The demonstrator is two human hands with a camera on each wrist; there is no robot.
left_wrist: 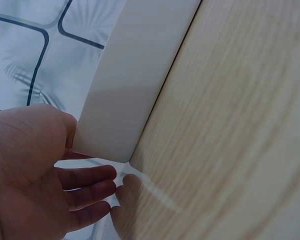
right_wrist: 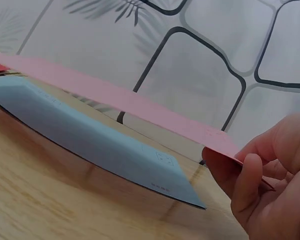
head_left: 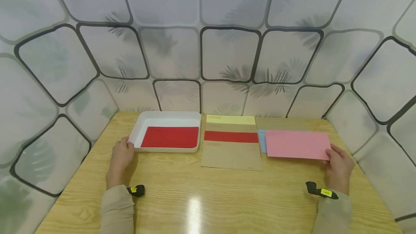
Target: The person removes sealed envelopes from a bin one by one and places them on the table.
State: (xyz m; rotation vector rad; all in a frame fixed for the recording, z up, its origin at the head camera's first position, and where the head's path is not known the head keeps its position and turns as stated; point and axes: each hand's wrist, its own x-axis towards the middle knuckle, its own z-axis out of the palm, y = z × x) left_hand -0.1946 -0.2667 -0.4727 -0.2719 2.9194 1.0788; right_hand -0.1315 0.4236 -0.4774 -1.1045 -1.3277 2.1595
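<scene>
At the front left corner of a white tray (head_left: 169,150), my left hand (head_left: 121,157) grips the rim. In the left wrist view the thumb side of that hand (left_wrist: 30,165) meets the tray wall (left_wrist: 122,95), and the other fingers extend below it. A red envelope (head_left: 170,137) lies flat inside the tray. My right hand (head_left: 339,163) pinches the right end of a pink envelope (head_left: 297,144). In the right wrist view the pink envelope (right_wrist: 115,102) is raised above a blue envelope (right_wrist: 100,140), mostly covered by it from the head view.
Beside the tray lie overlapping envelopes: a yellow one (head_left: 230,119), a red one (head_left: 230,137) and brown ones (head_left: 231,158). Another brown envelope (head_left: 279,124) lies behind the pink one. The wooden table (head_left: 224,198) meets patterned curtain-like walls (head_left: 227,53) at the back and sides.
</scene>
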